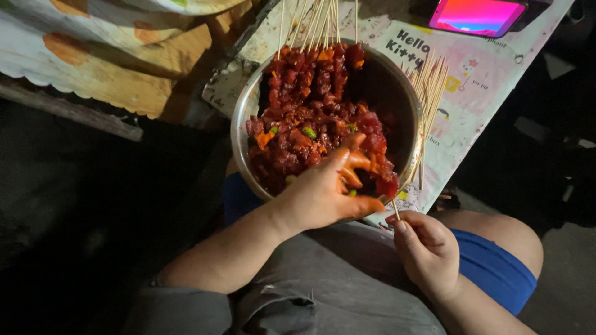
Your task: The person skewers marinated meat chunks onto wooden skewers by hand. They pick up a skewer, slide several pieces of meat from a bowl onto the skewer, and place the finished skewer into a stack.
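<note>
A round metal bowl [243, 118] rests at my lap, filled with red marinated meat chunks [304, 118] with bits of orange and green. My left hand [323, 192] reaches over the bowl's near rim, sauce-stained fingers pinching a piece of meat at the bowl's lower right. My right hand [428, 248] sits just below the bowl, fingers closed on a thin wooden skewer [395, 209] whose tip points up toward the left fingers. Several bare skewers [428, 87] lean on the bowl's right rim, and several more [313, 22] rise from its far side.
The bowl leans against a low table covered with a pink cartoon-printed sheet [478, 74]. A phone [477, 15] with a lit pink screen lies at the table's far end. A patterned cloth [105, 56] hangs at the upper left. Dark floor surrounds my legs.
</note>
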